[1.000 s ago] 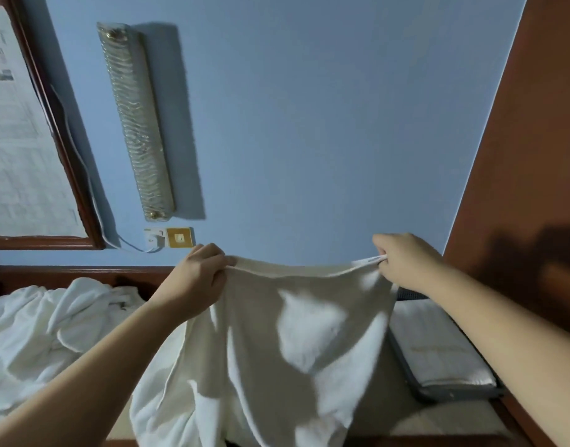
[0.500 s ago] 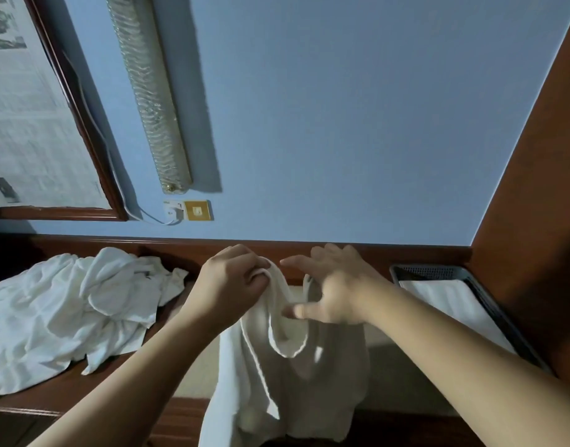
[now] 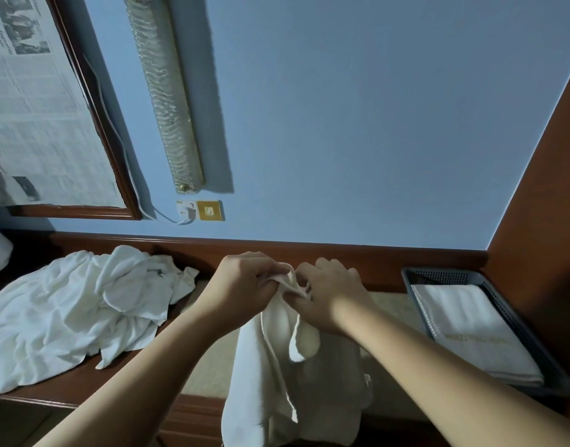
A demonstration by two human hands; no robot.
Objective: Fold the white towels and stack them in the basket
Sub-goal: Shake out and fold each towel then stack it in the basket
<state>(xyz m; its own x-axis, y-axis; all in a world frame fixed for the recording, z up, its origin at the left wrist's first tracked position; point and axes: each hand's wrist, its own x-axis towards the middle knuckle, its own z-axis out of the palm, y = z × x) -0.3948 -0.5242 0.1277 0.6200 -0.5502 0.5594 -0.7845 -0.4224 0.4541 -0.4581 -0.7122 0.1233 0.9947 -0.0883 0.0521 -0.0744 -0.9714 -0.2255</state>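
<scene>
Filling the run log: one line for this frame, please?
phase: folding | left hand: pinches hanging towel top | right hand: pinches same top | basket: one folded towel | pile: unfolded

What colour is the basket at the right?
Dark grey basket, with perforated walls; seen in the head view.

Blue wall (image 3: 358, 124) carries a long lamp (image 3: 166, 98) and framed print (image 3: 41, 117) above a wooden counter (image 3: 358, 256).
</scene>
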